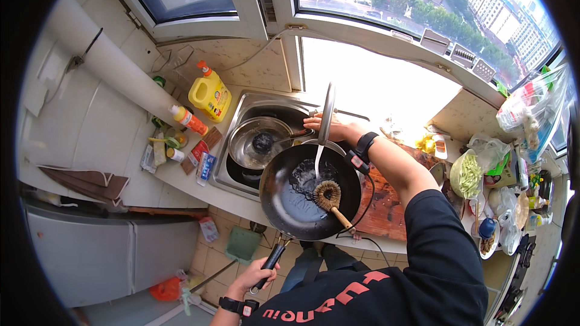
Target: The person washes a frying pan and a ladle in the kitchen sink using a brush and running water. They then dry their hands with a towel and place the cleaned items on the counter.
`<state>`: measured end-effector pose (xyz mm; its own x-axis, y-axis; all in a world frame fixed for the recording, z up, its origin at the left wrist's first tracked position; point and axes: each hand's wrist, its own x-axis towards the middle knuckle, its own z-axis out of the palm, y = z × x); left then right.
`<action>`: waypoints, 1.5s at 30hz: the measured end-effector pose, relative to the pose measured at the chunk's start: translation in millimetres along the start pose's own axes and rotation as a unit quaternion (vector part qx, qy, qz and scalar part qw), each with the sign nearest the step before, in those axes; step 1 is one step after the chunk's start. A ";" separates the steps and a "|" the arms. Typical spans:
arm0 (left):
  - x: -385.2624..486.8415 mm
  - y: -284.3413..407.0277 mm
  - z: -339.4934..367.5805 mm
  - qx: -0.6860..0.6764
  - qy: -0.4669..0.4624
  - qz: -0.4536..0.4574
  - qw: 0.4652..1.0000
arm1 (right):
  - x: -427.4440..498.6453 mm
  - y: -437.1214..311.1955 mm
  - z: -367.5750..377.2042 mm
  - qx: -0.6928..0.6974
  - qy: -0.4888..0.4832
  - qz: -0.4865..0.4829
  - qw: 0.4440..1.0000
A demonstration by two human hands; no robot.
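My left hand [260,274] grips the black handle [273,260] of a large wok [278,194]. The wok rests over the sink's front edge, tilted, with a little water in its bottom. A round bristle pot brush [327,194] with a wooden handle lies inside it. A stream of water [318,163] runs into the wok from the curved faucet spout [328,108]. My right hand [333,127] is behind the spout, beside the faucet base, fingers stretched to the left. The spout partly covers that hand, and whether it touches the lever cannot be told.
In the steel sink [220,176] sits a metal pan [238,142] with a dark round object inside. Yellow detergent jug [210,97] and orange bottle [192,121] stand left. At right are a wooden board [385,213] and a bowl of shredded green vegetable [466,174]. A cable hangs from my right wrist.
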<state>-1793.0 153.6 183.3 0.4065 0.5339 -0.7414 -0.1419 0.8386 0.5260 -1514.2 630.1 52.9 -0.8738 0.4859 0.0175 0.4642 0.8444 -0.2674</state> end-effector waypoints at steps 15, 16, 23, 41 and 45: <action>5.4 -10.5 -10.9 0.003 -0.010 0.030 0.999 | -164.1 -224.3 -34.8 0.071 -0.269 0.148 0.949; 5.1 -9.5 -10.5 0.009 -0.015 0.031 0.999 | -167.6 -232.1 -28.7 0.042 -0.249 0.147 0.956; 5.5 -10.5 -12.6 0.002 -0.035 0.047 0.998 | -169.5 -250.9 -22.5 0.020 -0.245 0.166 0.955; 4.1 -7.2 -14.5 0.075 -0.008 0.031 0.997 | -90.1 -279.6 9.7 0.184 -0.175 0.215 0.943; 3.5 -8.9 -16.1 0.048 -0.005 0.040 0.998 | -159.0 -242.2 -50.6 0.057 -0.317 0.209 0.923</action>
<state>-1804.9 149.7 169.3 0.4057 0.5967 -0.6924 -0.0876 0.7794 0.6203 -1480.3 359.7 163.5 -0.5474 0.5047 -0.6675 0.7937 0.5661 -0.2229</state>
